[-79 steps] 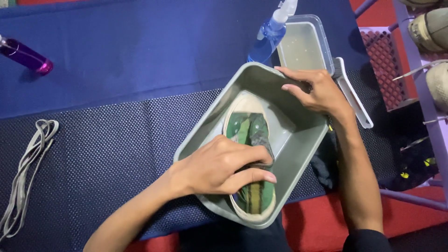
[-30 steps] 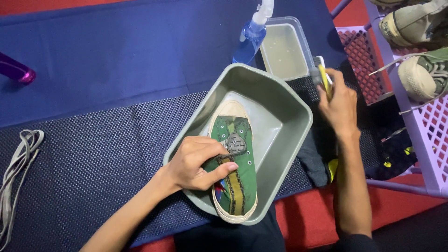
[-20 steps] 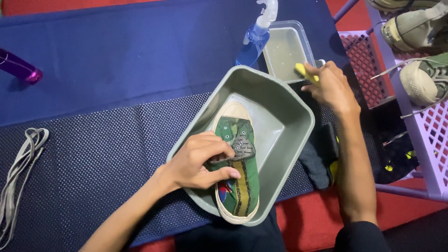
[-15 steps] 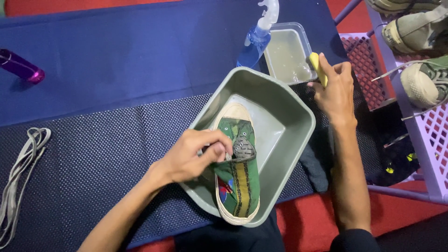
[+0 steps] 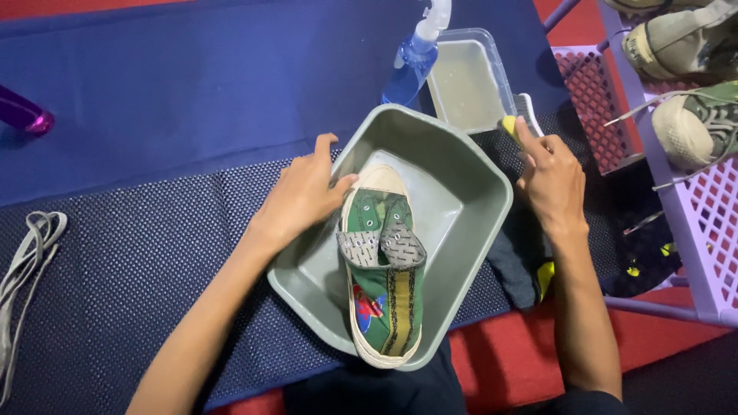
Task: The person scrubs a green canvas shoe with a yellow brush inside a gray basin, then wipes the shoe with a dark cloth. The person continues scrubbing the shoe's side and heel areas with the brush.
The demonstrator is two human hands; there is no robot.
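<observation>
- Centre of frame: our left hand rests on the left rim of the basin, fingers loosely spread, thumb tip touching the toe cap of the shoe. It grips nothing.
- The shoe, green with a cream sole, lies inside the basin, toe toward the top of the frame, heel over the near rim at lower centre. Its tongue is folded open, grey lining showing.
- Right of centre: our right hand sits just outside the basin's right rim, fingers closed around a brush with a yellow handle; the bristle end points up toward the tub.
- The tub, clear plastic with cloudy liquid, stands at upper centre, just beyond the basin's far corner. A blue spray bottle stands just beside it on its left.
- Upper left edge: a purple bottle, partly cut off.
- Left edge: a bundle of grey laces on the dark mat.
- Right edge: a lilac rack holding more shoes.
- Below the right hand: a dark cloth beside the basin.
</observation>
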